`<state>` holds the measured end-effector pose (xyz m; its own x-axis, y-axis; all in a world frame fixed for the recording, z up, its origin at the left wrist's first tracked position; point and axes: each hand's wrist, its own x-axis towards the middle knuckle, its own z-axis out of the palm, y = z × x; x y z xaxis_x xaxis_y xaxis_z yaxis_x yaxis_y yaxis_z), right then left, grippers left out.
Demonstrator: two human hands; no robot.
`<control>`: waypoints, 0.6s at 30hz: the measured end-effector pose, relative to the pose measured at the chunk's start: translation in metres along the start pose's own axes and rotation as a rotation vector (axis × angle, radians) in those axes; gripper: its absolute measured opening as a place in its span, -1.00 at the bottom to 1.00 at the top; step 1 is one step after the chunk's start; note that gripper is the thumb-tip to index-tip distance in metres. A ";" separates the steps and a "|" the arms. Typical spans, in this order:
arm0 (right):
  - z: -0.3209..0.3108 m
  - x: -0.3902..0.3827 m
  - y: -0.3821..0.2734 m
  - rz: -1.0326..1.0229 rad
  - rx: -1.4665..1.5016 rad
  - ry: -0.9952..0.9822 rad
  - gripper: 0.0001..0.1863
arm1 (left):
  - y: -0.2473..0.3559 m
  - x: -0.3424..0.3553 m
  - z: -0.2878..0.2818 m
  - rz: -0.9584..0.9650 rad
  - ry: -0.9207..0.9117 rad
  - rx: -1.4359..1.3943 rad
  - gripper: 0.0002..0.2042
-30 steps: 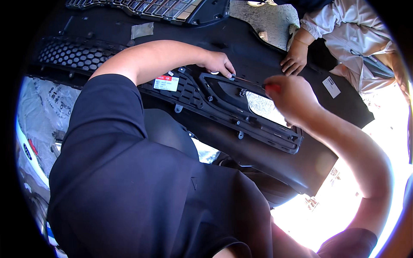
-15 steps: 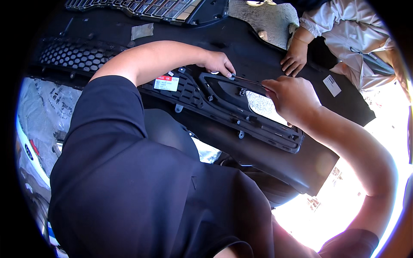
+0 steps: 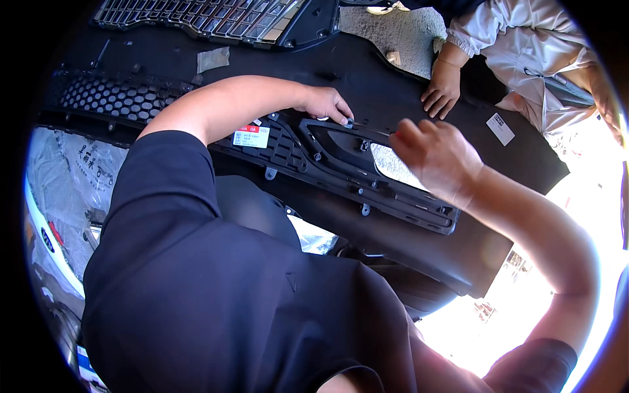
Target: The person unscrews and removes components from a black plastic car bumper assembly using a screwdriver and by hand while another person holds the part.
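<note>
A black plastic trim piece (image 3: pixel 406 206) with an oblong opening lies over a large black car bumper (image 3: pixel 288 72). At the trim's upper edge my left hand (image 3: pixel 324 105) is closed, its fingertips pressed together by a small grey piece (image 3: pixel 350 122) too small to name. My right hand (image 3: pixel 440 157) is closed around a screwdriver, mostly hidden in the fist. Only a bit of red handle (image 3: pixel 398 133) and a thin shaft pointing towards my left fingertips show. A white label with a red band (image 3: pixel 251 135) sits on the trim's ribbed part.
Another person's hand (image 3: pixel 443 92) rests flat on the bumper at the far right, near a white sticker (image 3: pixel 500 129). A chrome-barred grille (image 3: pixel 216 16) lies at the back left, beyond a honeycomb mesh (image 3: pixel 118 93). Plastic-wrapped parts (image 3: pixel 85 177) stand at the left.
My right fist has shifted slightly left and turned around the screwdriver. My left fingertips stay at the same spot on the trim. The view has moved a little.
</note>
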<state>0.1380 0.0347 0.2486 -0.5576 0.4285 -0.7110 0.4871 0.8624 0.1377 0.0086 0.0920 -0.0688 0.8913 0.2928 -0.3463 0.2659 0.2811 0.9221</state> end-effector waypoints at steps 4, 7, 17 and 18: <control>0.010 -0.005 -0.012 0.155 0.086 -0.051 -0.63 | 0.005 0.000 0.003 0.008 0.023 -0.012 -0.62; 0.010 0.000 -0.015 0.334 0.294 -0.067 -0.68 | 0.004 -0.003 0.000 -0.037 -0.031 -0.035 -0.62; -0.001 0.013 -0.012 0.811 0.827 -0.039 -0.76 | 0.013 -0.004 0.005 -0.056 -0.025 -0.022 -0.65; 0.001 0.015 -0.012 0.844 0.879 -0.044 -0.76 | 0.001 -0.004 0.005 -0.023 -0.037 -0.032 -0.65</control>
<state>0.1240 0.0302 0.2354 0.1689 0.7420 -0.6488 0.9839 -0.1657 0.0666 0.0072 0.0862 -0.0659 0.8982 0.2525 -0.3599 0.2748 0.3165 0.9079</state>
